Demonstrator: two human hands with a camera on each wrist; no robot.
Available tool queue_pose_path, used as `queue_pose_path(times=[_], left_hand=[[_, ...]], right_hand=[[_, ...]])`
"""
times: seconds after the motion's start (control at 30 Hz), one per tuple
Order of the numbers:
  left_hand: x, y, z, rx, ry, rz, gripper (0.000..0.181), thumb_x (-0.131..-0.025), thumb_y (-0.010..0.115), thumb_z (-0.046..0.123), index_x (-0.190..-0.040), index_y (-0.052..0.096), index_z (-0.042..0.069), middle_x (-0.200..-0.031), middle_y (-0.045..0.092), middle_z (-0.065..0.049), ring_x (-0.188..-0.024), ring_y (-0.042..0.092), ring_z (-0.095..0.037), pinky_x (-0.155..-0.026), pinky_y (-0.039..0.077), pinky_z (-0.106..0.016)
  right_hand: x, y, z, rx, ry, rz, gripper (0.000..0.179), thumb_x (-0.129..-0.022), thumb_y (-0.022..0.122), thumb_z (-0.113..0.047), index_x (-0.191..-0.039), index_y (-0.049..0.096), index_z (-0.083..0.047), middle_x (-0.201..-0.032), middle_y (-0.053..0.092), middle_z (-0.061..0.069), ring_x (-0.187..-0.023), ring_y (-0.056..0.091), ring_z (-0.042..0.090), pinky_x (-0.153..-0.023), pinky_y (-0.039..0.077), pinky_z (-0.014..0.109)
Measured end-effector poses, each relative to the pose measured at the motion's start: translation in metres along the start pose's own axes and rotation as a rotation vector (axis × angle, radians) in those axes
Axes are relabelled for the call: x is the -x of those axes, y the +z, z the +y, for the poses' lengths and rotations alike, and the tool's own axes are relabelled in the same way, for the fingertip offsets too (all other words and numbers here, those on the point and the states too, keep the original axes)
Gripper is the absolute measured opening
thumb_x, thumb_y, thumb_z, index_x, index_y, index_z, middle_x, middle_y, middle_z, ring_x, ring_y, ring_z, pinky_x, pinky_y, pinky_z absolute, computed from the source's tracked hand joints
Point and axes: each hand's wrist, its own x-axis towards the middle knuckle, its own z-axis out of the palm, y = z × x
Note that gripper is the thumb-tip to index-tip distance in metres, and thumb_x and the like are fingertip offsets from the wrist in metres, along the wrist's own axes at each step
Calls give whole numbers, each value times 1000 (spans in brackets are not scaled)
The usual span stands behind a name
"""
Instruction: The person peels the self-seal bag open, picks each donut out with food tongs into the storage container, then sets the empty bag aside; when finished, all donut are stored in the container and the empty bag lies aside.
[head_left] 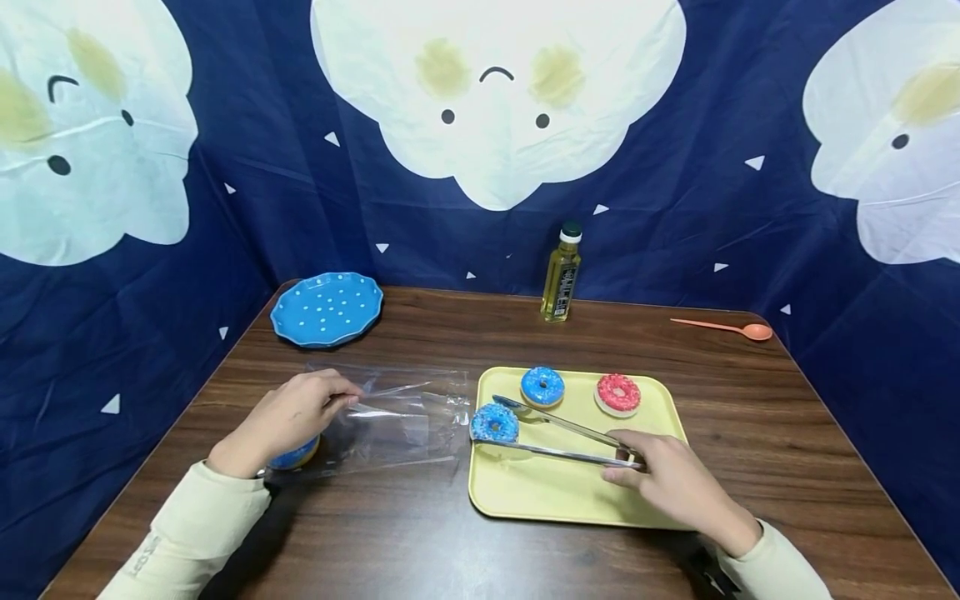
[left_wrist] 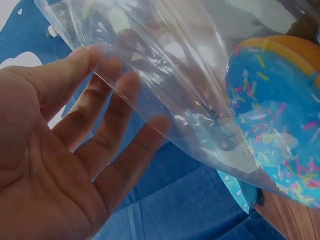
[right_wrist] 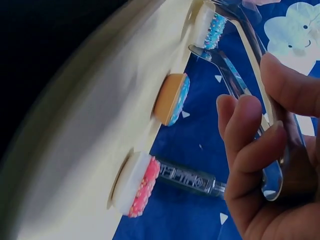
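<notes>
My left hand (head_left: 296,414) pinches the edge of a clear plastic bag (head_left: 405,425) between thumb and fingertips. Inside the bag, at its left end under this hand, lies a blue doughnut with colored sprinkles (left_wrist: 280,125), partly hidden in the head view. Metal tongs (head_left: 555,452) are in my right hand (head_left: 667,475), held near their joined end. Their tips stand on either side of a blue doughnut with a white base (head_left: 495,423) at the left edge of the yellow tray (head_left: 547,496). Another blue doughnut (head_left: 542,386) and a pink one (head_left: 618,393) sit at the tray's back.
A blue polka-dot plate (head_left: 327,309) stands at the back left of the wooden table (head_left: 450,558). An oil bottle (head_left: 562,275) is upright behind the tray. At the back right lies an orange spoon (head_left: 753,332). A dark blue cloth (head_left: 450,242) hangs behind the table.
</notes>
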Motion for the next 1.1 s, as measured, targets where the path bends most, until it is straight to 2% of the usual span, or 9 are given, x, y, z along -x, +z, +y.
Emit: queue_pose_path(times=[0.2, 0.43, 0.67, 0.87, 1.1], left_hand=[[0, 0, 0, -8, -3, -10, 13, -97, 69, 15, -106, 77, 12, -95, 69, 5, -82, 61, -12, -64, 52, -39], [-1, 1, 0, -14, -5, -10, 13, -97, 70, 16, -106, 77, 13, -95, 69, 6, -81, 60, -12, -64, 52, -39], [-2, -1, 1, -2, -2, -5, 11, -96, 70, 14, -105, 77, 13, -95, 69, 4, -84, 63, -14, -68, 55, -42], [-1, -3, 2, 3, 5, 3, 12, -96, 70, 14, -105, 77, 13, -96, 70, 3, -88, 66, -18, -72, 56, -45], [0, -2, 2, 10, -1, -6, 12, -96, 70, 14, -105, 77, 13, -95, 69, 5, -86, 64, -15, -70, 55, -44]], right_hand=[[10, -5, 4, 24, 48, -11, 23, -84, 83, -25, -104, 73, -18, -71, 48, -19, -64, 44, 0, -58, 38, 25], [18, -12, 9, 15, 88, -44, 29, -86, 81, -27, -112, 74, -17, -79, 55, -18, -68, 46, 1, -60, 39, 25], [27, -30, 15, 34, 87, -67, 32, -84, 82, -29, -114, 73, -19, -69, 47, -19, -60, 41, -1, -54, 35, 24], [35, -41, 22, 94, 87, -80, 37, -83, 81, -35, -114, 73, -17, -72, 50, -22, -65, 44, 0, -58, 37, 25], [40, -43, 25, 105, 61, -84, 37, -83, 81, -37, -112, 73, -16, -75, 51, -23, -68, 46, -2, -60, 40, 26]])
